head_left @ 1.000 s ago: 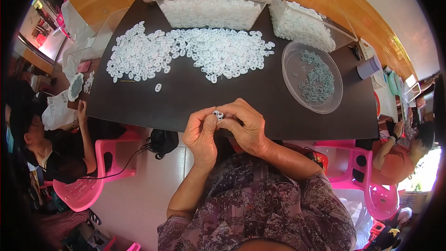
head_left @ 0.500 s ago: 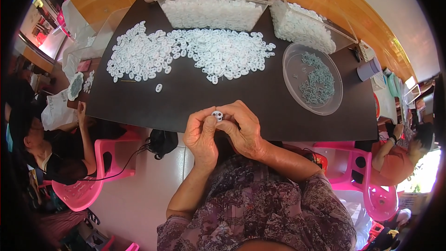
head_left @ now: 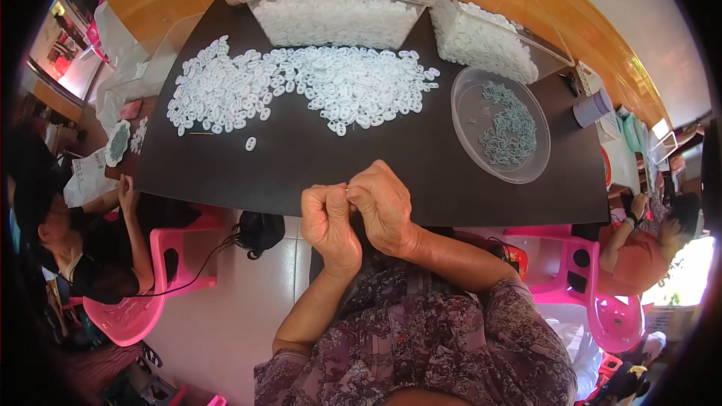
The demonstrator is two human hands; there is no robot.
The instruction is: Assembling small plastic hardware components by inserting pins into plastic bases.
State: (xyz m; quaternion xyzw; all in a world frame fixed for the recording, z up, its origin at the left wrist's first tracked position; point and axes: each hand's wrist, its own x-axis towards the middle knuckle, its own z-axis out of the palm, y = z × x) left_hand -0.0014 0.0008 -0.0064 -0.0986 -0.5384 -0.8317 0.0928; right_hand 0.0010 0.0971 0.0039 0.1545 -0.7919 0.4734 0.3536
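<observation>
My left hand [head_left: 329, 231] and my right hand [head_left: 386, 212] meet just above the near edge of the dark table [head_left: 301, 154]. Fingers of both are curled in, thumbs pressed together at the fingertips. Only a tiny pale spot of a small white oval piece shows between the thumbs; the fingers hide the rest. Beyond my hands lie two joined heaps of white oval pieces with holes, a left heap [head_left: 214, 94] and a right heap [head_left: 365, 90]. One single white oval piece [head_left: 250, 144] sits apart, nearer me.
Two clear bins of white pieces, a left bin [head_left: 335, 22] and a right bin [head_left: 489, 45], stand at the back. A round clear tray [head_left: 468, 139] holds small grey-green parts [head_left: 511, 131]. A purple cup [head_left: 594, 109] is at far right. People sit on both sides near pink chairs [head_left: 135, 312].
The white oval piece, plainly seen between my fingertips before, is now almost wholly covered. Both hands have closed more tightly and turned inward. The view has shifted slightly.
</observation>
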